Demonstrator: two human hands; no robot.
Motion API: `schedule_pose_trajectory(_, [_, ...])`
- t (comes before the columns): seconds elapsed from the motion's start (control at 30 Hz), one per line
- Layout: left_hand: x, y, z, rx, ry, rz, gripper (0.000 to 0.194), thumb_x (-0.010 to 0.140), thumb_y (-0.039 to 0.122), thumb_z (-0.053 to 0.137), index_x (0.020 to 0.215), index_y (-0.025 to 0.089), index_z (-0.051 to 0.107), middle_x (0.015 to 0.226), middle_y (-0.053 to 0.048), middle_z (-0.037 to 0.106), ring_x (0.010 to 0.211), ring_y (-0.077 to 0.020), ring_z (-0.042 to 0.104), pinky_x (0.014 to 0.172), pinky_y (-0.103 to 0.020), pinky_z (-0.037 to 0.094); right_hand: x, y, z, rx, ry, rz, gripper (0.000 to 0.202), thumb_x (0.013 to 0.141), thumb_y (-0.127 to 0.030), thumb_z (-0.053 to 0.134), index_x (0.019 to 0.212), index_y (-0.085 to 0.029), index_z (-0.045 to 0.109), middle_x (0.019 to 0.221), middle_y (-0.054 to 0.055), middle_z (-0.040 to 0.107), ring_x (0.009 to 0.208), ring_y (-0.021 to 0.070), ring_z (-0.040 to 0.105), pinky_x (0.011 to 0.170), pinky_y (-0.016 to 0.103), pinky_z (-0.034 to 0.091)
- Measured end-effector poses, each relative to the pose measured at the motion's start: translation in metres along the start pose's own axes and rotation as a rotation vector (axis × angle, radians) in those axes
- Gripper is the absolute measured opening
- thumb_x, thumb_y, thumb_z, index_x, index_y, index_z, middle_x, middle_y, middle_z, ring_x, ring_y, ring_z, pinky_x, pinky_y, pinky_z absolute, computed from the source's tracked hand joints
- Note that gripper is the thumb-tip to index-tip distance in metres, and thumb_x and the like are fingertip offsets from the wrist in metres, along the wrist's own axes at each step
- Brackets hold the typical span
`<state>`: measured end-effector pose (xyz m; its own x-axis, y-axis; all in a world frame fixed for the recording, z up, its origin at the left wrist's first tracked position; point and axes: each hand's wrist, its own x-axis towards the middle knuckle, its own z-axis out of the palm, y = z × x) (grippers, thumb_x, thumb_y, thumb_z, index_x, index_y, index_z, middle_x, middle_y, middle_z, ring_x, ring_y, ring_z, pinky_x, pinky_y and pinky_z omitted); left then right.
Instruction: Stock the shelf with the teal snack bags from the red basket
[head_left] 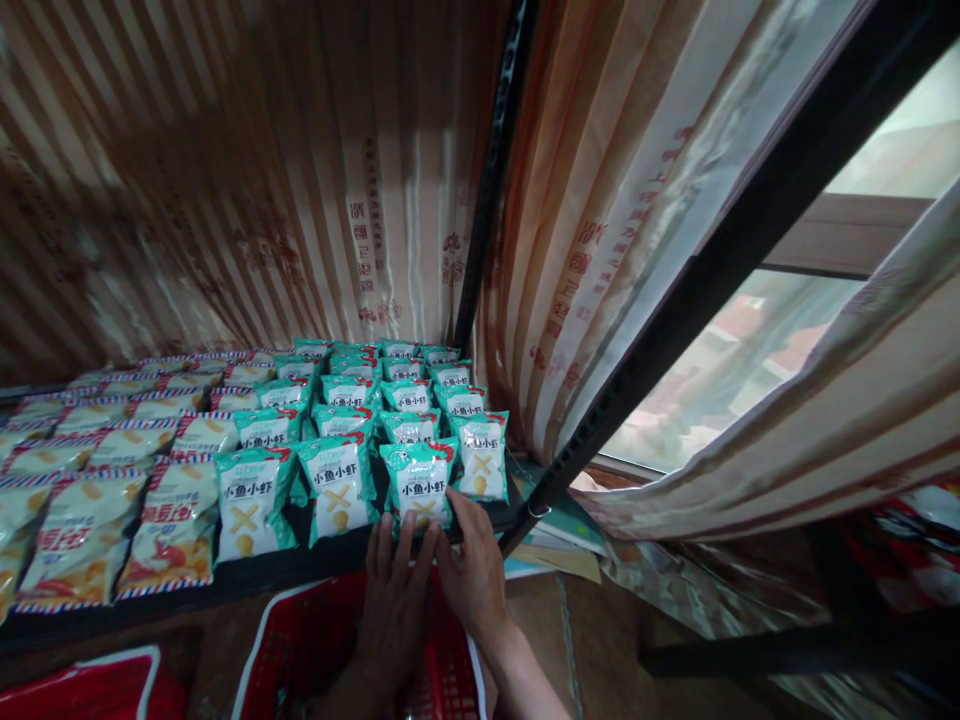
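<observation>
Rows of small teal-and-white snack bags (340, 484) stand upright on a dark shelf. At the front of one row, a teal snack bag (420, 482) has both my hands at its lower part. My left hand (397, 595) has its fingers stretched upward, the tips at the bag's bottom edge. My right hand (476, 565) reaches with outstretched fingers to the same bag's lower right corner; some of its fingers are partly hidden. Neither hand is wrapped round a bag. Just to the right stands another teal bag (482, 458).
Beige-and-orange snack bags (82, 535) fill the shelf's left side. Beneath my hands is a red basket (300, 625) with a white rim; another red basket (97, 690) stands lower left. A black metal post (637, 375) slants on the right, beside hanging printed sheets (600, 200).
</observation>
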<state>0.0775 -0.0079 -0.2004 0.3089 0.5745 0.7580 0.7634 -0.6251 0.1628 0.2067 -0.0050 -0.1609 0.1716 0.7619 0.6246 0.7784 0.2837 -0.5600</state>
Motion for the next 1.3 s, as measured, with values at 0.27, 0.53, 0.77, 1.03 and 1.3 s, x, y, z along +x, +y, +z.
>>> schedule_pose_trajectory(0.27, [-0.007,-0.005,0.006,0.043,-0.025,0.045,0.051,0.089,0.027,0.042,0.139,0.021,0.039,0.147,-0.004,0.039,0.141,-0.0289,0.021,0.116,-0.047,0.015,-0.003,0.003,0.003,-0.025,-0.016,0.049,0.038,0.087,-0.02,0.048,0.125,-0.022,0.054,0.115,0.01,0.06,0.108,0.0237,0.056,0.09,0.042,0.05])
schedule_pose_trajectory(0.53, [-0.004,-0.004,0.009,-0.034,0.013,0.052,0.055,0.085,0.02,0.048,0.139,0.019,0.039,0.151,-0.002,0.032,0.139,-0.0285,0.025,0.115,-0.045,0.019,0.003,-0.008,-0.004,0.017,0.098,0.083,0.035,0.088,-0.023,0.047,0.123,-0.021,0.049,0.111,0.01,0.056,0.101,0.023,0.056,0.083,0.041,0.05])
schedule_pose_trajectory(0.77, [0.001,0.0,0.004,-0.05,0.028,0.022,0.056,0.083,0.013,0.047,0.138,0.019,0.04,0.154,-0.002,0.025,0.141,-0.031,0.02,0.114,-0.044,0.02,0.027,-0.025,-0.04,-0.002,0.314,0.038,0.029,0.091,-0.022,0.045,0.12,-0.019,0.05,0.107,0.01,0.057,0.097,0.0209,0.057,0.081,0.037,0.048])
schedule_pose_trajectory(1.03, [0.008,0.0,0.002,-0.009,0.049,0.015,0.052,0.082,0.014,0.048,0.133,0.022,0.048,0.142,0.0,0.046,0.14,-0.0263,0.024,0.111,-0.039,0.028,0.161,-0.036,-0.042,-0.109,0.132,-0.208,0.024,0.092,-0.024,0.045,0.107,-0.021,0.063,0.102,0.007,0.067,0.098,0.0207,0.059,0.088,0.036,0.046])
schedule_pose_trajectory(1.3, [0.003,-0.003,0.026,0.05,0.183,0.029,0.039,0.079,0.019,0.053,0.117,0.026,0.063,0.129,0.0,0.059,0.139,-0.0256,0.027,0.116,-0.04,0.022,0.28,0.001,0.03,-0.593,-0.506,-0.138,0.03,0.089,-0.018,0.046,0.11,-0.018,0.069,0.112,0.007,0.069,0.106,0.0207,0.061,0.094,0.028,0.041])
